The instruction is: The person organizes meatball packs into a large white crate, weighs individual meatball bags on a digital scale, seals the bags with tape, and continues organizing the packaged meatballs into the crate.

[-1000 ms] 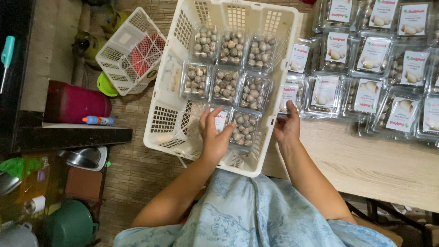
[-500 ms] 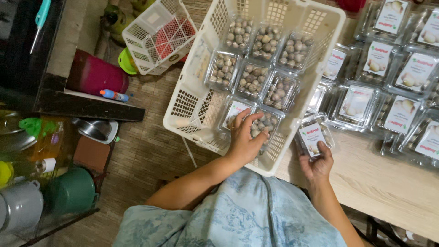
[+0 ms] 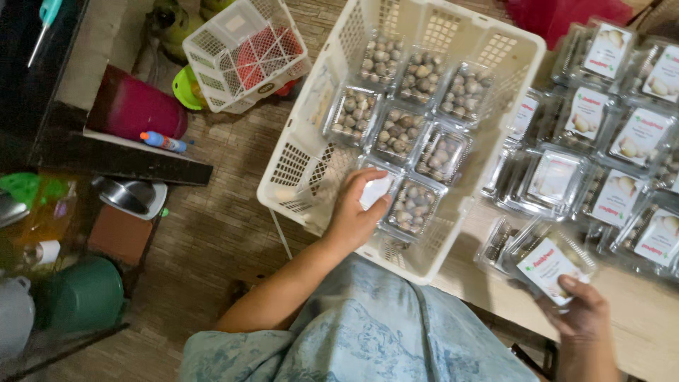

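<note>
Crate: white slotted plastic crate sits tilted between the floor and the counter, holding rows of clear clamshell packs filled with small round brownish pieces.
Left hand: left hand reaches into the crate's near row, its grip closed around a clear pack with a white label, fingers curled over the top; this pack lies just beside another filled pack.
Right hand: right hand is over the counter's near edge, its grip pinching a labelled clamshell pack from below, thumb on the label's corner; the pack is tilted and lifted off the counter.
Counter: wooden top, covered to the right with many more labelled packs lying side by side and overlapping.
Floor side: smaller white basket with something red inside, a dark red tub, a green bucket, and a marker on a dark shelf edge.
Clothing: light blue patterned fabric fills the bottom of the view.
</note>
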